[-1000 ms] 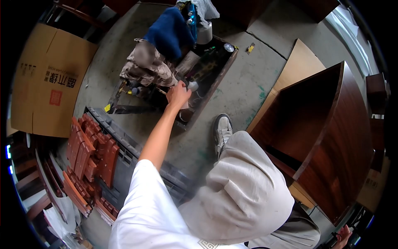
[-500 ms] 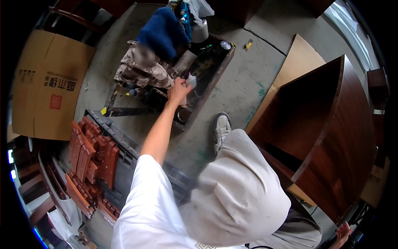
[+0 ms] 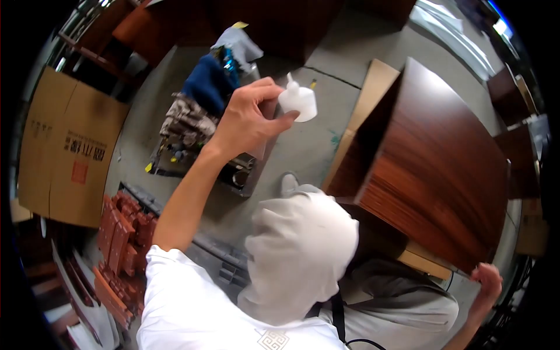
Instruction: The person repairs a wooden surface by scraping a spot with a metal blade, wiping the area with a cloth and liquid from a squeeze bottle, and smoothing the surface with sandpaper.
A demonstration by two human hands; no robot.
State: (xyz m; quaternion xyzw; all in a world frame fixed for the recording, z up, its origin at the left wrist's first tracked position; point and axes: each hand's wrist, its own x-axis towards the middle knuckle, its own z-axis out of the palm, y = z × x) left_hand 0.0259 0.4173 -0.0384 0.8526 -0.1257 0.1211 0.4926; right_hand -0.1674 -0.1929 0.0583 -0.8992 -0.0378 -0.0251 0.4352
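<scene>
Raised over the floor, my left hand (image 3: 252,114) pinches a small white squeeze bottle (image 3: 300,104) with a narrow nozzle pointing up. Thumb and fingers press on its sides. My right hand (image 3: 487,281) is at the far right, its fingers curled at the lower corner of a dark reddish-brown wooden cabinet (image 3: 437,163) with a curved panel; part of that grip is hidden. Below and beyond the bottle is a dark tray (image 3: 256,175), holding a camouflage cloth (image 3: 186,119), a blue cloth (image 3: 205,83) and small containers.
A large cardboard box (image 3: 70,151) stands at the left. Stacked red-brown slatted pieces (image 3: 119,239) lie below it. Flat cardboard (image 3: 373,87) is under the cabinet. White plastic sheeting (image 3: 452,38) lies at the upper right, and dark furniture (image 3: 256,29) stands at the back.
My left hand has lifted the white squeeze bottle out of the tray, up towards the camera. The view has shifted, and the cabinet shows more of its outer panel. My right hand stays at its corner.
</scene>
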